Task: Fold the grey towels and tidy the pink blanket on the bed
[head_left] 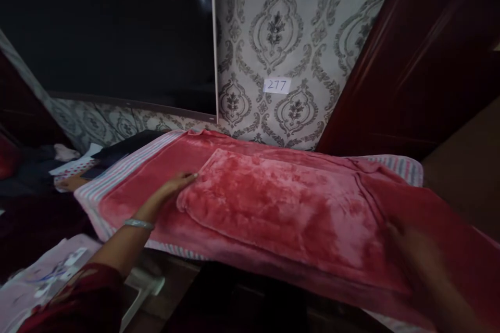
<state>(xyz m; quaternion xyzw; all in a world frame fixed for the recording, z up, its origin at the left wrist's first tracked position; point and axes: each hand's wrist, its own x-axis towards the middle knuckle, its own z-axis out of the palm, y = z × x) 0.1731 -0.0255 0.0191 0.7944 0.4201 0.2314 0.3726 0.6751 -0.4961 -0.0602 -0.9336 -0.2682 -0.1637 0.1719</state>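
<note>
A red plush cloth (273, 203) lies folded in a rough rectangle over a wider spread of the same red, smoother material. At the folded piece's left edge is my left hand (180, 182), its fingers pressed together on the plush. My right hand (414, 247) is at the right edge of the fold, smeared by motion, so its grip cannot be made out. Beneath the red material shows a striped cloth (128, 164) with a pale border. A light bangle (139, 224) circles my left wrist.
Behind the surface stands a patterned wall with a paper label (277, 85) reading 277. A large dark screen (109, 31) fills the upper left. Dark red panelling (414, 52) rises at right. Papers (78, 164) and a pale patterned cloth (47, 276) lie at left.
</note>
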